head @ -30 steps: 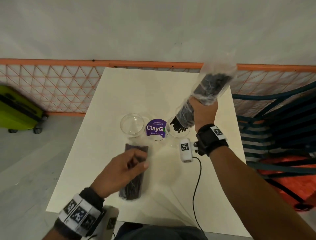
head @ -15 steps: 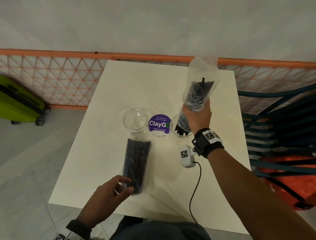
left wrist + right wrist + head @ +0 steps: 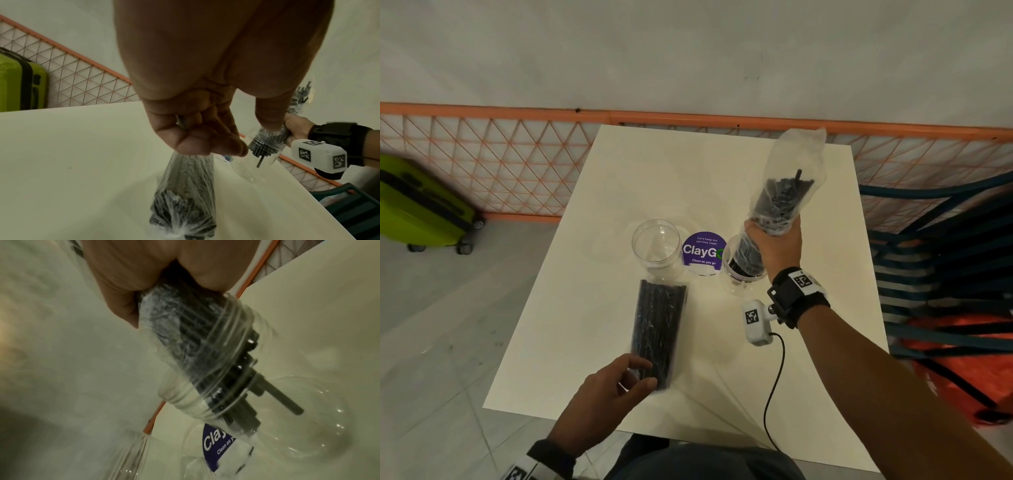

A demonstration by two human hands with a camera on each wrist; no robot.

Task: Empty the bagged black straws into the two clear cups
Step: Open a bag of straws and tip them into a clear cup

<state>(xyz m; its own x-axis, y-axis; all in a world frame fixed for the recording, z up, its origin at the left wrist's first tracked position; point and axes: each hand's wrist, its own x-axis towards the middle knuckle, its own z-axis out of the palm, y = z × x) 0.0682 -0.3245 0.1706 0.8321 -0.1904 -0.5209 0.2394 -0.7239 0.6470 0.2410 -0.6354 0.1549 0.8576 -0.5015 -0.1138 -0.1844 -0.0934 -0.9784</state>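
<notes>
My right hand [image 3: 774, 245] grips a clear bag of black straws [image 3: 782, 192] around its middle, mouth down and nearly upright. Its lower end sits inside the right clear cup [image 3: 739, 284]. In the right wrist view black straw ends [image 3: 287, 404] poke out of the bag [image 3: 176, 331] past the cup's threaded rim [image 3: 230, 363]. The left clear cup [image 3: 655, 245] stands with nothing in it. A second full bag of straws [image 3: 657, 325] lies on the table in front of it. My left hand [image 3: 635, 377] pinches its near end, and the gathered plastic [image 3: 185, 175] shows below the fingers [image 3: 191, 146].
A purple round "ClayGo" sticker [image 3: 703, 253] sits between the cups on the white table [image 3: 808, 394]. An orange mesh fence [image 3: 517, 164] runs behind it. A green suitcase [image 3: 417, 205] stands at left, dark blue chairs [image 3: 945, 257] at right. A cable [image 3: 774, 394] hangs from the wrist camera.
My left hand slid from the middle of the lying bag back to its near end. My right hand turned its bag upright and lowered the straws into the right cup.
</notes>
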